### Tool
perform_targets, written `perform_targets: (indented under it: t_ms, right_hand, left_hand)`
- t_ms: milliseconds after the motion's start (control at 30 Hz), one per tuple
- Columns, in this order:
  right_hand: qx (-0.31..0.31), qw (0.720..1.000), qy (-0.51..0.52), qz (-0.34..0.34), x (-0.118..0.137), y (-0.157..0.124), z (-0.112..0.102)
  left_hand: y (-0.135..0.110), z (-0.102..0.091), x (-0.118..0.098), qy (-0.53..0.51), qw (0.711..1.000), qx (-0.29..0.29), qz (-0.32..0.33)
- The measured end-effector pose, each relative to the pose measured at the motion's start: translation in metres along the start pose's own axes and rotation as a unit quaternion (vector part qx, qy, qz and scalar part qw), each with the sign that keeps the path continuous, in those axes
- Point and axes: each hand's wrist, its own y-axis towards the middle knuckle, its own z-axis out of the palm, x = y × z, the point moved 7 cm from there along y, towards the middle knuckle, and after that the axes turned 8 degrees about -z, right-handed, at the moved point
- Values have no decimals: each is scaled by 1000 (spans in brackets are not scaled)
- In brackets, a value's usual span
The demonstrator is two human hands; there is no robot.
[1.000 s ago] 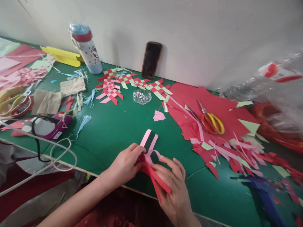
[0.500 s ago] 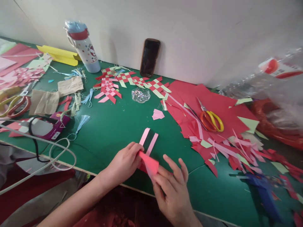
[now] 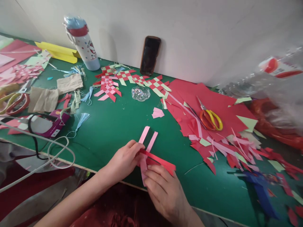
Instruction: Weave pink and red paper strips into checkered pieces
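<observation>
Pink paper strips (image 3: 151,142) and red paper strips (image 3: 163,161) cross each other at the front edge of the table. My left hand (image 3: 127,157) is closed on their left side, pinching the crossing. From the right, my right hand (image 3: 163,186) has its fingers closed together on the lower pink strip and the red strips. Two pink ends point away from me, and the red ends stick out to the right. My fingers partly hide the crossing. Beyond the strips lie a small pink paper piece (image 3: 157,113) and a clear dish (image 3: 140,93) of small beads.
Woven paper fish (image 3: 110,88) and a phone (image 3: 150,55) stand along the wall, with a bottle (image 3: 82,44) to their left. Scissors (image 3: 209,116) lie on red paper (image 3: 189,91) at right. Tassels (image 3: 82,121), cloth pieces (image 3: 44,99) and a white cable (image 3: 68,151) are at left.
The red strip that was folded up between my hands now lies flattened out to the right. My right hand's raised fingers have come down and closed on the strips.
</observation>
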Motion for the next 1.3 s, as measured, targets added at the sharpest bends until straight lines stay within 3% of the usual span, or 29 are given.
perform_targets:
  t_ms: [367, 700, 1300]
  right_hand:
    - [13, 999, 15, -29, -3, 2, -2]
    - [-3, 999, 35, -34, -9, -1, 0]
    - [8, 999, 48, -11, -12, -9, 4]
  left_hand:
    - [1, -1, -7, 40, 998, -29, 46]
    - [5, 0, -9, 58, 998, -19, -1]
    - [4, 4, -10, 77, 997, -6, -10]
